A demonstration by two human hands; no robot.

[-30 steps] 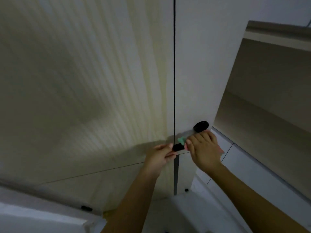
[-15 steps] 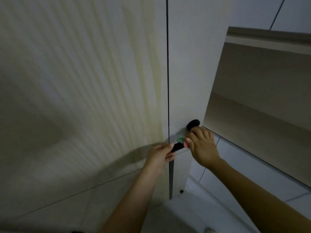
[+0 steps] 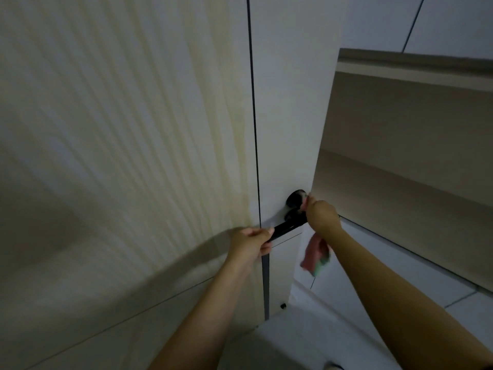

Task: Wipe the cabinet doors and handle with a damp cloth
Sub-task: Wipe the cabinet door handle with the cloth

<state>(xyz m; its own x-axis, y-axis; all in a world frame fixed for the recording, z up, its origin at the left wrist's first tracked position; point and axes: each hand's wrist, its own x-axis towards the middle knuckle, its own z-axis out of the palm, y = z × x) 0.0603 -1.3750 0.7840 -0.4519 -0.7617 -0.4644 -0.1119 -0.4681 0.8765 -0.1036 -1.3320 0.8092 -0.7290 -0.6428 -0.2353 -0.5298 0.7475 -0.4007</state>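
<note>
Here the black lever handle (image 3: 289,225) is the thing being cleaned. It sits low on the narrow pale door (image 3: 282,116), with a round black knob (image 3: 295,198) just above its pivot. The left hand (image 3: 250,243) grips the free end of the lever, fingers curled round it, steadying it. The right hand (image 3: 321,216) is up at the pivot, fingers bunched on the pink and green cloth (image 3: 316,256); part of the cloth is pressed toward the knob, and the loose tail hangs below the wrist.

To do this step well, I judge the cloth should wrap round the lever and slide from pivot to tip, then circle the knob, while the left hand shifts along so no covered stretch is missed. The dangling tail would be better gathered into the palm so that it does not smear or catch.

Outward, a thin dark gap (image 3: 253,116) separates this door from the wide ribbed door (image 3: 120,129) on the left, whose grooves will likely need strokes along their length. A horizontal seam (image 3: 133,313) crosses lower down. On the right, the door's edge lies close to a beige angled panel (image 3: 400,156), so the right elbow has little sideways room there; tiled wall (image 3: 373,263) shows beneath it. Room is freer to the left and downward.
</note>
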